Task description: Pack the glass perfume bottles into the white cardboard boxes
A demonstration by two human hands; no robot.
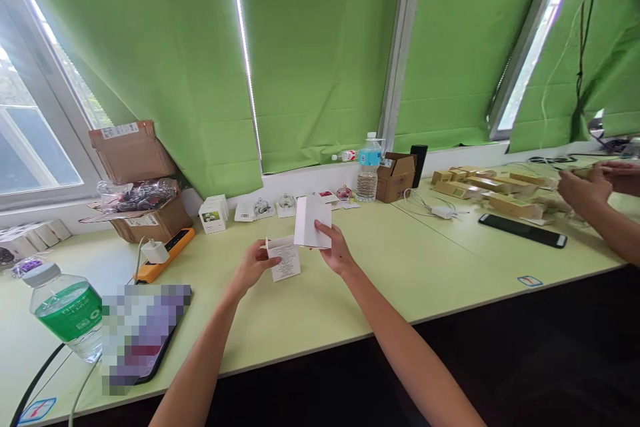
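Note:
My left hand (253, 267) is closed on a folded white leaflet (287, 265) covered in small print, held just above the table. My right hand (337, 250) grips a white folded carton (307, 221), its thumb on the near face. The two pieces are close together, and the carton's inside cannot be made out. Behind them lie clear plastic-wrapped trinkets (287, 201) on white cards. A row of small white boxes (214, 215) stands to the left of these.
At left are an open cardboard box (145, 217), an orange power strip (175, 253), a water bottle (70, 313) and a tablet (150, 333). A large bottle (367, 173) stands at the back. Rightward are a black phone (523, 231), brown boxes (513, 205) and another person's hands (590, 187).

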